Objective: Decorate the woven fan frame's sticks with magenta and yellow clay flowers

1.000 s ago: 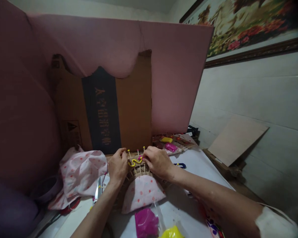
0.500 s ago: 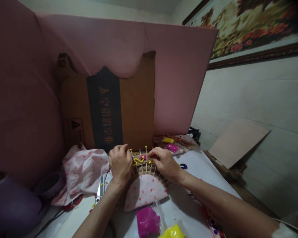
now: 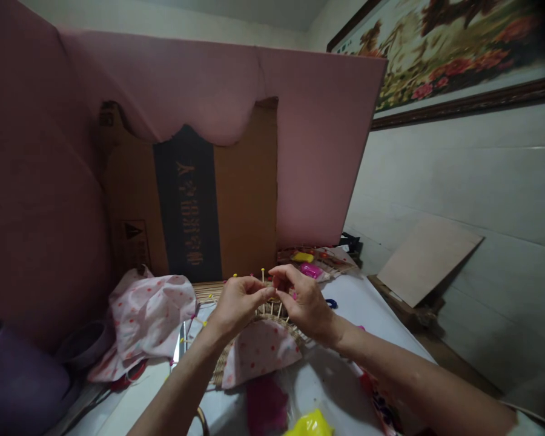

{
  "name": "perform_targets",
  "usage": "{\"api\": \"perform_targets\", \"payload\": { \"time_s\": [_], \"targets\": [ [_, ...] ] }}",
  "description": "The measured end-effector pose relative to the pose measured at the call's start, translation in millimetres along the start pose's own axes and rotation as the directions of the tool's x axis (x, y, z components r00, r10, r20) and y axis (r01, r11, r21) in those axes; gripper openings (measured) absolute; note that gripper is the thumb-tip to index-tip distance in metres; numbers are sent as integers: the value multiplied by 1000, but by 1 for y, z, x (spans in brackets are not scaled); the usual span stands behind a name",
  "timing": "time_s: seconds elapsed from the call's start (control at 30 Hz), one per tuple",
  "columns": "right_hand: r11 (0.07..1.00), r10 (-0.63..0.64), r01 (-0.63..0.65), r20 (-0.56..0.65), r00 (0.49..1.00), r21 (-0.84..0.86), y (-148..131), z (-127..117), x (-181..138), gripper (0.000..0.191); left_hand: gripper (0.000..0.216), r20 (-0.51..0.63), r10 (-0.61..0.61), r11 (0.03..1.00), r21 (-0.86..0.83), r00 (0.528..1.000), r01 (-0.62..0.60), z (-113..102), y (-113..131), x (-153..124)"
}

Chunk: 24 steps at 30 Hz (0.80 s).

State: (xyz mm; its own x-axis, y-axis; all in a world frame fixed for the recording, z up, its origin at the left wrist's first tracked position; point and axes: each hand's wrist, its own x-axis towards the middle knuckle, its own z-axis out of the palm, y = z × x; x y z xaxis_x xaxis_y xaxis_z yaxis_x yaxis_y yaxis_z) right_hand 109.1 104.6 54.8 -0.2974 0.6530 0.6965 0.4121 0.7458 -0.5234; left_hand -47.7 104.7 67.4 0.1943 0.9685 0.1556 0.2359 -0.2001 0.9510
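Observation:
My left hand [image 3: 241, 304] and my right hand [image 3: 303, 301] meet over a half-round woven piece [image 3: 218, 368] with pale sticks standing out of it. Thumb and fingers of each hand are pinched together. Whatever sits between the fingertips is too small to make out. A half circle of pink dotted fabric [image 3: 261, 354] covers the piece's near middle. Yellow-tipped sticks [image 3: 263, 272] rise just behind my hands, which hide most of the woven arch. On the near side lie a magenta lump [image 3: 266, 404] and a bright yellow lump [image 3: 311, 424], the yellow one in clear plastic.
A crumpled dotted cloth [image 3: 152, 312] lies at left, with scissors [image 3: 180, 346] beside it. Behind stand a cut cardboard sheet [image 3: 247, 212] and a pink board [image 3: 318, 151]. More small packets [image 3: 309, 270] lie at the back right. A purple object [image 3: 18, 381] fills the left front.
My left hand has moved right, from the arch's left side to meet my right hand. It now covers the yellow and magenta decoration. The view has shifted slightly.

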Motion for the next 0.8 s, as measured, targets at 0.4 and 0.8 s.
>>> {"api": "perform_targets", "payload": {
  "time_s": [0.4, 0.8],
  "targets": [
    [983, -177, 182, 135, 975, -26, -2, -22, 11, 13, 26, 28, -80, 976, -203, 996, 84, -1, 14, -6],
    [944, -301, 320, 180, 936, -83, -21, -37, 25, 12, 25, 12, -129, 945, -302, 992, 126, -4, 31, -14]
  ]
}}
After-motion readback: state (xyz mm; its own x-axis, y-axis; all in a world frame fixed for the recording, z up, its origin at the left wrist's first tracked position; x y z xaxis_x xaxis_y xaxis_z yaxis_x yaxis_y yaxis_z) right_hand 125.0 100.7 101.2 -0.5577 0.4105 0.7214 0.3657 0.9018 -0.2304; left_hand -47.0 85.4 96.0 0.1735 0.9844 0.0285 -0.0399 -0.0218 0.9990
